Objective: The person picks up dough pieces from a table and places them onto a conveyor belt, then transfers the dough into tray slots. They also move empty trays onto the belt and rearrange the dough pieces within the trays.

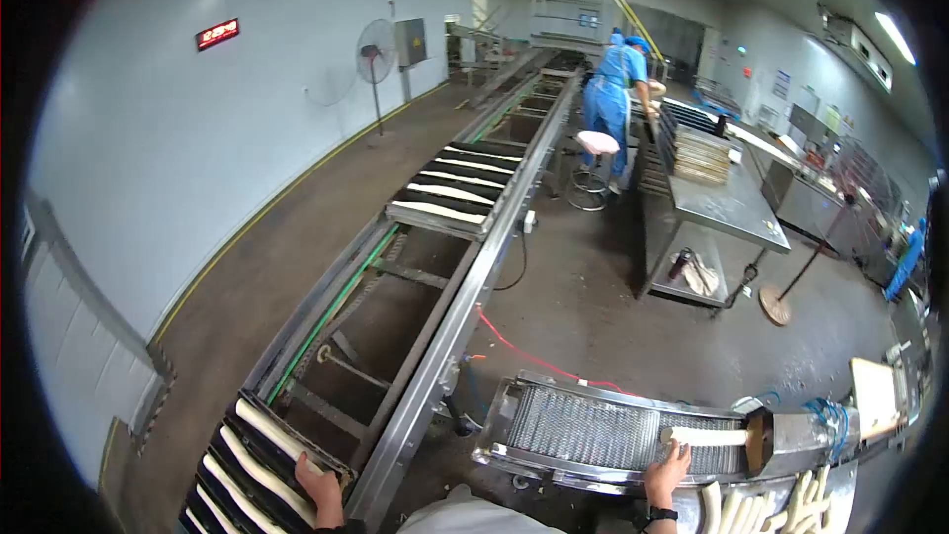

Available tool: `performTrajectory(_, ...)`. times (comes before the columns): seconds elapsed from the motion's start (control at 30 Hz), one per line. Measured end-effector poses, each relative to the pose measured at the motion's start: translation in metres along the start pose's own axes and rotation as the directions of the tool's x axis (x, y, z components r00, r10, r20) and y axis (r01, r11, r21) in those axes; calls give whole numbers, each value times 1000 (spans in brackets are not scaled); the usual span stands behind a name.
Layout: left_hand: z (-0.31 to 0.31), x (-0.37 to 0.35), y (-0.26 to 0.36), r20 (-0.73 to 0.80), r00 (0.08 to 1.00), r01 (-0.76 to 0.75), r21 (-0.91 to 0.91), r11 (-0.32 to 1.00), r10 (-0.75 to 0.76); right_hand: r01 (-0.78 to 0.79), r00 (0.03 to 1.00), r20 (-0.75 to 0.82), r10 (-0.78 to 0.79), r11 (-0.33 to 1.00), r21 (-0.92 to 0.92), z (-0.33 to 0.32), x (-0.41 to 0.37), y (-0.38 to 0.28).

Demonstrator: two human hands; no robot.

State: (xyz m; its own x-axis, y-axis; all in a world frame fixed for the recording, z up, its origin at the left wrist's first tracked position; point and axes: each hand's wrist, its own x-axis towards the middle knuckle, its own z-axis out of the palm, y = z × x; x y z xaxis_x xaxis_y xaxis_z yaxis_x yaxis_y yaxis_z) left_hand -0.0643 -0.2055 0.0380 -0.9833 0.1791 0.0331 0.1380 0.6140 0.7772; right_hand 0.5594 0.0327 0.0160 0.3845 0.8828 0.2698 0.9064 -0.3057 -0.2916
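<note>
My left hand [318, 488] is at the lower left, its fingers closed around the near end of a long pale dough strip [267, 433]. That strip lies in the top groove of a dark ridged tray [259, 480], with several similar strips in the grooves below it. My right hand [668, 475] reaches over the near side of a metal mesh conveyor [583, 432]. Its fingers are apart, and the tips touch the left end of a thick dough roll [714, 437] lying on the mesh.
Several dough pieces [761, 511] lie on a metal surface right of my right hand. The long rail conveyor [435, 336] carries another loaded tray [460, 183] farther off. A co-worker in blue [615, 89] stands by a steel table [732, 206]; a stool [596, 143] is nearby.
</note>
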Motion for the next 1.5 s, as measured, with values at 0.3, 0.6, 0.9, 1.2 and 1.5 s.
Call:
performTrajectory(0.3, -28, -38, 49, -87, 944, -319, 15, 948, 319, 270, 952, 190, -241, 952, -144, 0, 49, -36)
performTrajectory(0.6, 54, -68, 150, 274, 694, -617, -250, 746, 666, 355, 910, 293, -294, 917, -180, -5, 54, -67)
performTrajectory(0.9, 86, -92, 183, 618, 455, -491, -427, 759, 641, -407, 762, 183, 621, 240, 881, -103, -82, 56)
performTrajectory(1.2, 119, -108, 213, 756, 292, -325, -498, 804, 586, -729, 345, -290, 893, 450, 517, -191, -243, 120)
performTrajectory(1.5, 122, -119, 204, 823, 215, -274, -467, 841, 526, -654, 753, -287, 592, 722, -227, -186, -236, 109)
